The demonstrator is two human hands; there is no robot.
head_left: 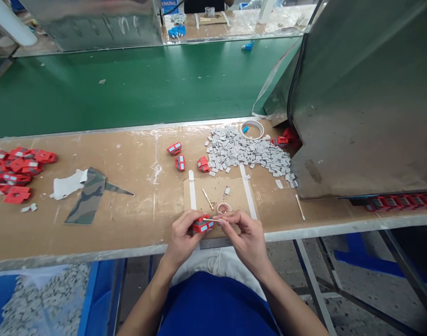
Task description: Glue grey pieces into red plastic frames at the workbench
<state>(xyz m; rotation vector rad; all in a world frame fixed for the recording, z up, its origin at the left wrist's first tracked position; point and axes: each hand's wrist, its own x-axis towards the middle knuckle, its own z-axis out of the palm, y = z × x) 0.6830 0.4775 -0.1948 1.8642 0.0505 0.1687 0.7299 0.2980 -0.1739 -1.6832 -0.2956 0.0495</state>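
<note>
My left hand grips a red toy vehicle body with pale window panels, close to the table's front edge. Pinched in my right hand is a cotton swab, its tip at the top of the red body. Just beyond my fingers stands a small round cup. Another cotton swab lies on the cardboard mat, near a loose grey piece. Three more red bodies, one of them here, sit past the mat.
Many small grey pieces are heaped behind the mat, with a tape roll on them. Red parts pile at the left near a camouflage cloth. A large metal housing blocks the right. A green conveyor belt runs behind.
</note>
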